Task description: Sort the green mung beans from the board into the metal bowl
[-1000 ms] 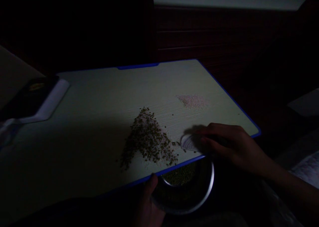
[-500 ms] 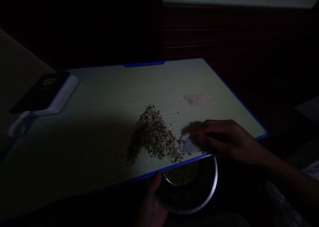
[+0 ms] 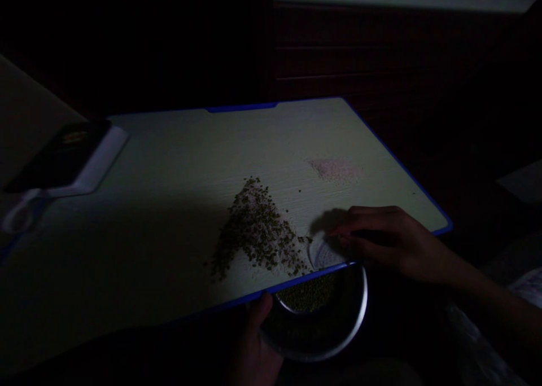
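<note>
The room is very dark. A pale tabletop with a blue edge (image 3: 237, 301) carries a heap of small green beans mixed with white grains (image 3: 258, 233). My left hand (image 3: 254, 346) grips the rim of a round metal bowl (image 3: 353, 332) held just under the table's near edge; green beans lie in the bowl. My right hand (image 3: 389, 239) rests on the table near that edge, fingers together on a small pale card (image 3: 324, 253) that touches the heap's right side. A small pinkish-white pile (image 3: 336, 169) lies farther back.
A dark flat device on a white holder (image 3: 71, 160) sits at the table's left end. A dark wooden wall (image 3: 359, 58) stands behind the table. Pale fabric (image 3: 525, 279) shows at the far right.
My right hand and the card shifted slightly along the table's near edge by the heap. The left hand keeps the bowl under the edge. The view swayed a little.
</note>
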A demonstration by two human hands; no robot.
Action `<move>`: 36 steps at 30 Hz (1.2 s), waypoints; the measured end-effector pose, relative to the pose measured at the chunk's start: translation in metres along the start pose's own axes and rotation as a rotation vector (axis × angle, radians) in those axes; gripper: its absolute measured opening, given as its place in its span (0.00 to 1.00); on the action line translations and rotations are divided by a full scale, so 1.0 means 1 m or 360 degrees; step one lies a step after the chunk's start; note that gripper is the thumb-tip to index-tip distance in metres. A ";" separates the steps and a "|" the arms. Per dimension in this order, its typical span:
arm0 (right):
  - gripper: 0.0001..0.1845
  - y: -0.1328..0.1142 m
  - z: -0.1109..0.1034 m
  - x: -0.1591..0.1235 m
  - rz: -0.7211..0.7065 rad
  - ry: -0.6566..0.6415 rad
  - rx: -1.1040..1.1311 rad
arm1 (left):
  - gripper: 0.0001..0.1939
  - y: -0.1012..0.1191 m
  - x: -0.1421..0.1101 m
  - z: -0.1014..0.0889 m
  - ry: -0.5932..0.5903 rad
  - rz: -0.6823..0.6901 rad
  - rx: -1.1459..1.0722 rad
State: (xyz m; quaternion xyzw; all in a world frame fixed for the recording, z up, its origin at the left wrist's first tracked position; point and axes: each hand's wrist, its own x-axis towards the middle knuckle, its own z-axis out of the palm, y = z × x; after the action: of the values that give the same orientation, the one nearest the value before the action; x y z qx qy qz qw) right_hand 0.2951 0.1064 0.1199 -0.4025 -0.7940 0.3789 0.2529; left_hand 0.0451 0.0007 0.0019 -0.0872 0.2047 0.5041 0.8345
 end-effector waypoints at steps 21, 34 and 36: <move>0.11 -0.004 0.007 0.004 -0.0211 0.0030 -0.0075 | 0.15 0.001 -0.003 -0.006 0.0481 0.0080 0.0174; 0.12 -0.004 0.014 0.002 -0.0272 0.0111 -0.0152 | 0.14 -0.001 -0.002 0.010 0.0281 0.0023 0.0121; 0.12 -0.005 0.014 0.002 -0.0270 0.0113 -0.0149 | 0.16 -0.002 -0.002 0.011 0.0366 0.0039 0.0131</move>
State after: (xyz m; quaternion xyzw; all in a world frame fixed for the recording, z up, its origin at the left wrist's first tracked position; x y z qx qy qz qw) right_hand 0.2819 0.1003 0.1155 -0.3583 -0.8326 0.3042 0.2930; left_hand 0.0484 0.0020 0.0132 -0.1078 0.3206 0.4921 0.8022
